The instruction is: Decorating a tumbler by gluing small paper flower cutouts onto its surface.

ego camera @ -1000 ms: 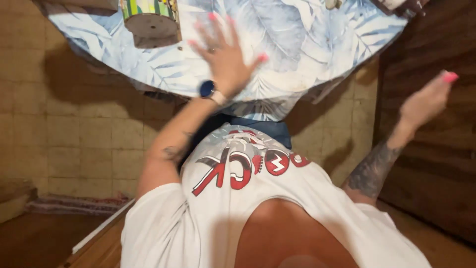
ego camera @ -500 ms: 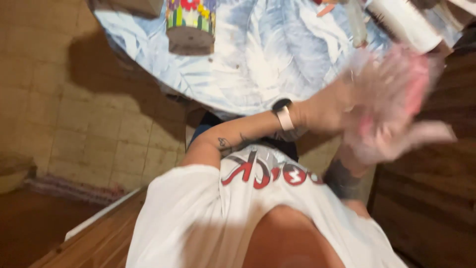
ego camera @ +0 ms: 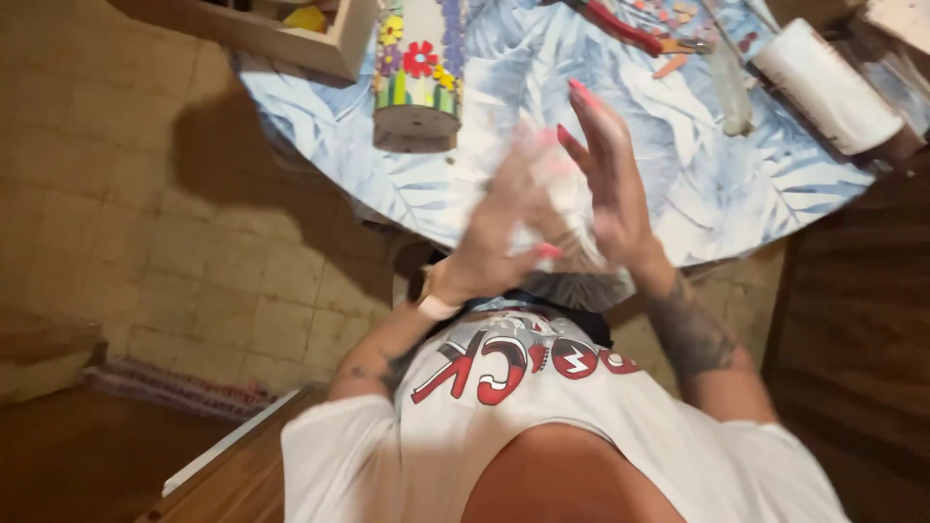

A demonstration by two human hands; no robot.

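Observation:
My two hands meet above the near edge of a round table covered in a blue leaf-print cloth. A pale crumpled cloth, blurred by motion, is pressed between them. My left hand, with a watch on its wrist, curls around the cloth from the left. My right hand lies flat against it from the right, its pink-nailed fingers straight and pointing up. A mosaic-covered cylinder with flower patterns stands on the table just beyond my hands.
On the table lie a wooden box at the back left, red-handled pliers, small mosaic pieces, a clear tube and a white roll. A tiled floor and a striped rug are at the left, and dark wood panelling is at the right.
My hands were spread apart, the left flat on the table. They have come together around the pale cloth, and the view has tipped up toward the table.

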